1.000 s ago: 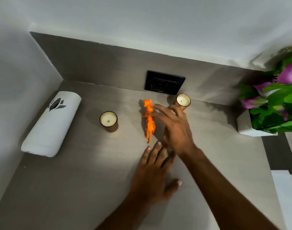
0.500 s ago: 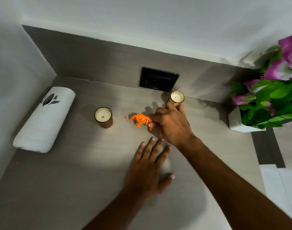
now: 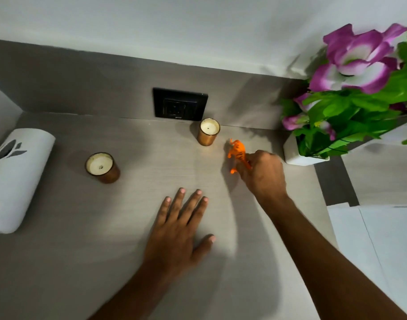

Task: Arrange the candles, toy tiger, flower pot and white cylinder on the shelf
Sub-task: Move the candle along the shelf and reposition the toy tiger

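My right hand [image 3: 263, 174] grips the rear of the orange toy tiger [image 3: 237, 153], which sits between the back candle and the flower pot. Flat on the grey shelf [image 3: 82, 250] lies my left hand [image 3: 177, 232], fingers spread, holding nothing. One candle [image 3: 209, 131] in a copper glass stands by the back wall under the socket. A second candle [image 3: 102, 166] stands further left. The white cylinder [image 3: 15, 179] with a dark leaf mark lies on its side at the far left. The white flower pot [image 3: 297, 155] with purple flowers stands at the right.
A black wall socket [image 3: 180, 106] is set in the back panel just above the shelf. The side wall closes the shelf on the left. Past the shelf's right edge there is a white surface [image 3: 378, 239].
My right hand has carried the tiger from left of the back candle to its right, close to the flower pot. My left hand has stayed flat on the shelf.
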A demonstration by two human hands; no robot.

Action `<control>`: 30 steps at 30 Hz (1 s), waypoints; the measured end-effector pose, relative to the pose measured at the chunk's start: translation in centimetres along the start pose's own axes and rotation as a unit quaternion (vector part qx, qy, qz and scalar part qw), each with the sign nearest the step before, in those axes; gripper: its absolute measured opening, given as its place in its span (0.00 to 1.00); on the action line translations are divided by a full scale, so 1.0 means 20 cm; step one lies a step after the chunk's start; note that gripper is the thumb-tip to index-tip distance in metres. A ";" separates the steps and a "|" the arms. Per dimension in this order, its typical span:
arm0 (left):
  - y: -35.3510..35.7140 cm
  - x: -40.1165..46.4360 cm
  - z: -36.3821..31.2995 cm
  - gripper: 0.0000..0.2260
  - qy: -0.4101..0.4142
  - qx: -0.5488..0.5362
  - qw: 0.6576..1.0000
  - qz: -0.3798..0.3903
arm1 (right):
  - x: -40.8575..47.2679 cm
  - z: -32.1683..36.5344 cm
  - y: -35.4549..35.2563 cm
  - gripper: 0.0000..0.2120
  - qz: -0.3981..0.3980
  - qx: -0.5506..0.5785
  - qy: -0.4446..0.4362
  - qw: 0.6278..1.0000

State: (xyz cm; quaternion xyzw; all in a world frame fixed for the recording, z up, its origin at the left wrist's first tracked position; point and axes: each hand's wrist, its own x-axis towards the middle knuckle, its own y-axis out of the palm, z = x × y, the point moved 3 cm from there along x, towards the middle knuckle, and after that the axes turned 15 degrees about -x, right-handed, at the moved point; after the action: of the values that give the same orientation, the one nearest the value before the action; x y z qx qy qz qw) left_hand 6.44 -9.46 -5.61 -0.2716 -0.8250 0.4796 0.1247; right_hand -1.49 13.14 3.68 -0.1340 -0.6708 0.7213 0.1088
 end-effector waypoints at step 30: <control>-0.32 -0.20 0.39 0.31 -0.211 -0.345 0.749 -0.524 | -0.41 0.74 0.45 0.41 0.057 -0.025 -0.175 0.983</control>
State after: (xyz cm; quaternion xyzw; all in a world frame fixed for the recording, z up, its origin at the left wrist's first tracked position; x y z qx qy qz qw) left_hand 3.88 -19.89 -3.85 0.2872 -0.9525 0.0665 0.0765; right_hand 1.47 -4.19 -3.90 -0.0467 -0.6886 0.7215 -0.0550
